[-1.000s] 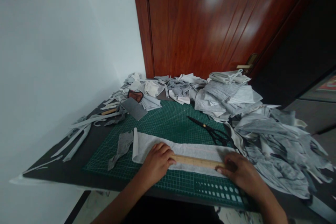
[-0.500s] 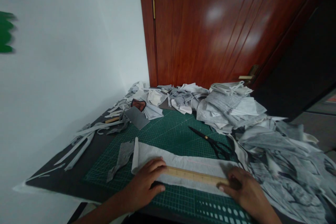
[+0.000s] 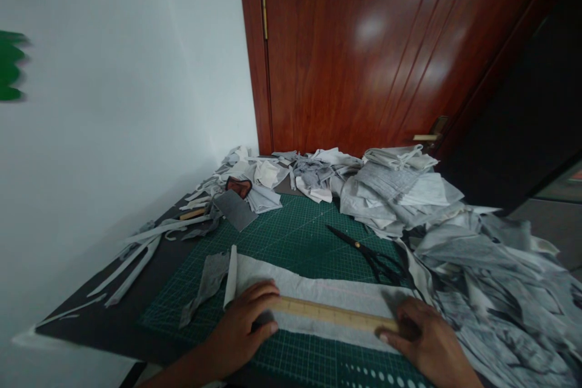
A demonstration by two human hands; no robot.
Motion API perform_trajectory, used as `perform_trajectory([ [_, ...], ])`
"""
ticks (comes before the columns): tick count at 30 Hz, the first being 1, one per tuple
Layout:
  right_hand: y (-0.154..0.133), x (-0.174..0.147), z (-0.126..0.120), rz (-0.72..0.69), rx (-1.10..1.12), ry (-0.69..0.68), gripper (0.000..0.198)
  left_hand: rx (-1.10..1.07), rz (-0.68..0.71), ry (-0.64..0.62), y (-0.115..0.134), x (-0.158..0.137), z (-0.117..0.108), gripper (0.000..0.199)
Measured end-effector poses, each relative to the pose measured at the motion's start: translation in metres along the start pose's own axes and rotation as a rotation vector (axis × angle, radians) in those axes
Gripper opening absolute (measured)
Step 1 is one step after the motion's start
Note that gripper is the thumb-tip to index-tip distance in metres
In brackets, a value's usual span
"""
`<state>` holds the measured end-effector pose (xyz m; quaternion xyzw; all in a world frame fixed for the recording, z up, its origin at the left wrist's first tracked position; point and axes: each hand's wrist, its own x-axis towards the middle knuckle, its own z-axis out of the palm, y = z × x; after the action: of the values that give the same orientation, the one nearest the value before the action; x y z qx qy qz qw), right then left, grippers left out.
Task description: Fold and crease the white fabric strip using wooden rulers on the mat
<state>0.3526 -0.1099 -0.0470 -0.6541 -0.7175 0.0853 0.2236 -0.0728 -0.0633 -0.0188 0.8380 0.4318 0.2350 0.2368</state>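
I am holding the ruler [image 3: 331, 314] flat along the cloth [image 3: 313, 288], which is lying across the near part of the green mat [image 3: 291, 239]. My left hand [image 3: 243, 327] is resting its fingers on the left end, with the thumb standing wide apart. My right hand [image 3: 425, 336] is bending narrowly around the right end, thumb on the near side and fingers on the far side; how hard it is pressing, I cannot tell. To my judgement, I am lining up or measuring, and the next move is calling for a steady ruler and a smooth cloth under it. The scissors [image 3: 359, 247] are lying just beyond, to the far right, with no hand touching them.

My fingers are hiding both ruler ends, and its marks are looking too blurred for reading. A pink line [image 3: 341, 286] on the cloth is showing only faintly. The bottom border is cutting off the mat's near edge and my right forearm.
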Motion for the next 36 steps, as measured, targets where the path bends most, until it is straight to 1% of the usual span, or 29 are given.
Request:
perform_trajectory([
  [5,-0.0009,0.0008,-0.0007,-0.026,0.003,0.017,0.047,-0.039,-0.046,0.015,-0.003,0.0003,-0.0004,0.047],
  [11,0.0001,0.0006,0.0,-0.011,0.004,0.012,0.047,-0.053,-0.084,-0.005,-0.0043,-0.0019,-0.0006,0.048],
  [19,0.0011,-0.0003,0.0009,-0.002,0.003,-0.005,0.046,-0.06,-0.172,0.001,-0.0091,-0.0059,0.0036,0.055],
  [29,0.0007,0.0006,0.0001,0.001,0.008,0.01,0.045,-0.146,-0.19,-0.005,-0.0017,-0.0038,-0.0012,0.067],
  [36,0.0063,-0.001,0.0048,-0.013,-0.011,0.011,0.045,-0.166,-0.156,0.03,0.0001,-0.0025,0.0,0.071],
])
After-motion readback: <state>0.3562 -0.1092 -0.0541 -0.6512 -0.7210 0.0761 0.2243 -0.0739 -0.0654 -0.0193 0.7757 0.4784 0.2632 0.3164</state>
